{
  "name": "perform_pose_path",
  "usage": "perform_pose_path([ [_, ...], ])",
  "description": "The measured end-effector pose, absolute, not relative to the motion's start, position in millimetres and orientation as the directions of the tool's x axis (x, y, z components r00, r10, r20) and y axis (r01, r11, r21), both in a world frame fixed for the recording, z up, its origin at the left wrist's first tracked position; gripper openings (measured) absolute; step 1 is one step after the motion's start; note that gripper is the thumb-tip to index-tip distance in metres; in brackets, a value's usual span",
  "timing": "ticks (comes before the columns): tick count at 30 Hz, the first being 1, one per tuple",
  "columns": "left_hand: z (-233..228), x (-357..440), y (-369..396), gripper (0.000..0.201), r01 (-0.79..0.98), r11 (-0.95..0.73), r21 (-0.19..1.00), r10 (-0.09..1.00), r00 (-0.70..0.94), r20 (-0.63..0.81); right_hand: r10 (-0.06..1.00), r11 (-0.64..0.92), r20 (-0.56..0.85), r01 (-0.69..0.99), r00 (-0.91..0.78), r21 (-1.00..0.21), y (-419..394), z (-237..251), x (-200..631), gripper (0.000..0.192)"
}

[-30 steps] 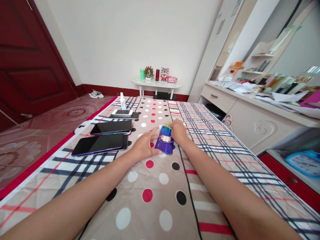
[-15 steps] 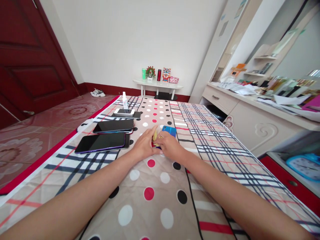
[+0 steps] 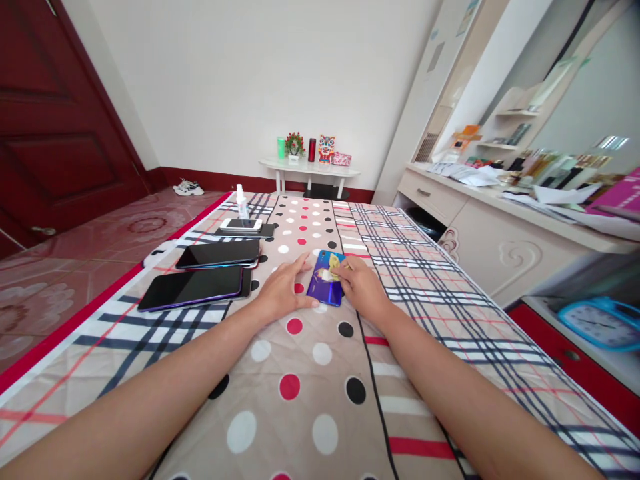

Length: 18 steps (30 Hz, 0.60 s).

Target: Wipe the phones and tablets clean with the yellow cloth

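Note:
A shiny blue-purple phone [image 3: 324,292] lies back side up on the dotted bedspread. My right hand [image 3: 364,285] pinches a small yellow cloth [image 3: 335,265] against the phone's upper right part. My left hand [image 3: 281,292] rests at the phone's left side, fingers apart and nothing in it. Its thumb reaches close to the phone's lower left edge; whether it touches cannot be made out. To the left lie a dark phone with a purple edge [image 3: 193,289] and, behind it, another dark phone [image 3: 219,253], each atop another device.
Farther back are a white phone [image 3: 241,225] on a dark one and a white spray bottle [image 3: 242,203]. A low white table [image 3: 310,165] stands by the wall. Along the right runs a cluttered dresser [image 3: 490,227], with a blue clock [image 3: 597,325] near it.
My right hand has slid right with the yellow cloth, leaving more of the phone uncovered. My left hand has drawn slightly away from it. The view has shifted a little.

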<state>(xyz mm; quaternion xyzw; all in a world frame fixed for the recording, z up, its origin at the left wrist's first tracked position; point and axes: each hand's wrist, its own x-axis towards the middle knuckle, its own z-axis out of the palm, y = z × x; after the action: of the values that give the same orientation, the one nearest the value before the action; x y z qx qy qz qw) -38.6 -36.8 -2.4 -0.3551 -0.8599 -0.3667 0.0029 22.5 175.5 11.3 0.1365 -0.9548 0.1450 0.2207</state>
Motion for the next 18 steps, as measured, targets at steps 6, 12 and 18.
perform_pose_path([
  [6, -4.3, -40.0, -36.9, 0.110, 0.614, 0.470, 0.634, 0.606, -0.747, 0.274, -0.230, 0.887, 0.482, -0.386, -0.846, -0.255, 162.9, 14.4, 35.1, 0.027],
  [12, -4.6, -40.4, -37.1, 0.110, 0.606, 0.469, 0.643, 0.604, -0.751, 0.267, -0.352, 0.802, 0.464, -0.518, -0.813, -0.298, 155.0, 15.4, 40.7, 0.026],
  [18, -2.5, -39.0, -36.4, 0.108, 0.609, 0.481, 0.631, 0.611, -0.749, 0.257, -0.085, 0.931, 0.529, -0.257, -0.845, -0.260, 186.2, 2.1, 14.9, 0.025],
])
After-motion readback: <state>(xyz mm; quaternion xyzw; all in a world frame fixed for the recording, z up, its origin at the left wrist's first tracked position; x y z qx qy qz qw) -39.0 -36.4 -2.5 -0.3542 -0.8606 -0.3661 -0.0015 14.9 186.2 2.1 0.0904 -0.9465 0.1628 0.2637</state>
